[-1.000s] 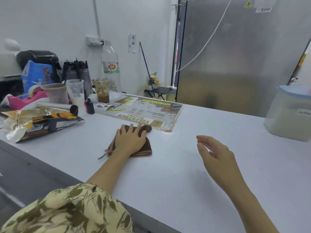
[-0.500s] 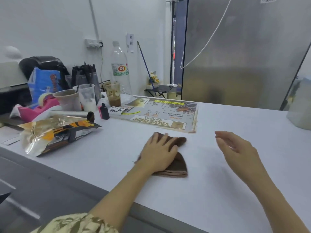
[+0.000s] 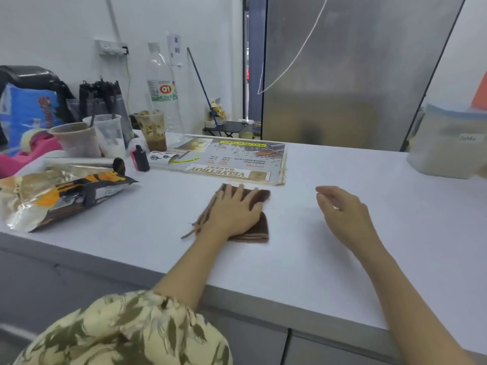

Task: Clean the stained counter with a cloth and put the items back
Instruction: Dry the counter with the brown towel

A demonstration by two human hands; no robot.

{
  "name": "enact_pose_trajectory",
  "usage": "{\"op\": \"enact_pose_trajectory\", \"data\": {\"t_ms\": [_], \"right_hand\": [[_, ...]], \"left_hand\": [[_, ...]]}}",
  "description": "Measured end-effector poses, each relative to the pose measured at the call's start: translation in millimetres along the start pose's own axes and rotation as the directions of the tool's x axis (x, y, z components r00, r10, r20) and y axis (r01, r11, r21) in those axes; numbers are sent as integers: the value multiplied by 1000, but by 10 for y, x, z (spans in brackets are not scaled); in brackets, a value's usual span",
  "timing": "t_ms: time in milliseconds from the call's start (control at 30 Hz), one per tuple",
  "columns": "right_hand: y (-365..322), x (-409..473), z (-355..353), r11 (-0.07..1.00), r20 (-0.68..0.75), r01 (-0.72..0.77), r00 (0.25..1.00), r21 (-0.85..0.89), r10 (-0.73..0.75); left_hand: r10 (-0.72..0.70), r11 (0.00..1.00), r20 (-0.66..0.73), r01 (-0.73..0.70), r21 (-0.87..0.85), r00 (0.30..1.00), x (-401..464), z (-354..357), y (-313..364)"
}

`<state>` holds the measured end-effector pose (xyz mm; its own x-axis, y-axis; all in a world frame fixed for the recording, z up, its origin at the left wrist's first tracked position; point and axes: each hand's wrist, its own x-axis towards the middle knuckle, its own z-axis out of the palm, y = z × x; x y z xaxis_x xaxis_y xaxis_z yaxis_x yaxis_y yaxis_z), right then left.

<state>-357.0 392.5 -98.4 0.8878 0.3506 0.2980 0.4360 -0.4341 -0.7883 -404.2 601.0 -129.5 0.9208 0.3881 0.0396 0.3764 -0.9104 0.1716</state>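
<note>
Cloth [image 3: 259,227] lies folded near the middle of the counter [image 3: 329,272], just near of the menu [image 3: 229,162], and our left hand [image 3: 232,212] presses flat on it with fingers spread, not clenched. It looks soft, light and limp, so we judge a palm-down hold on the folded stack controls it best. Our right hand [image 3: 342,214] hovers to the right, loosely spread and holding nothing.

L hand [image 3: 233,210] flat on brown cloth [image 3: 257,227] on counter [image 3: 303,259] — R hand [image 3: 342,214] hovers, fingers loose.

Even, soft light fills my view, with faint shadows under my hands. The edges bend and blur slightly.
</note>
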Motion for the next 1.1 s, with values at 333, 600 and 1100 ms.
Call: {"op": "enact_pose_trajectory", "data": {"t_ms": [333,600,1100], "right_hand": [[97,-81,-260,998,-92,-26,995,55,31],[411,-19,-690,992,-174,-103,978,67,113],[883,1428,-892,919,120,-57,986,-391,112]], "left_hand": [[267,954,40,-258,-150,963,-891,40,577],[321,946,75,-316,-72,944,-543,240,1335],[144,987,22,-142,-76,989,1308,407,1897]]}}
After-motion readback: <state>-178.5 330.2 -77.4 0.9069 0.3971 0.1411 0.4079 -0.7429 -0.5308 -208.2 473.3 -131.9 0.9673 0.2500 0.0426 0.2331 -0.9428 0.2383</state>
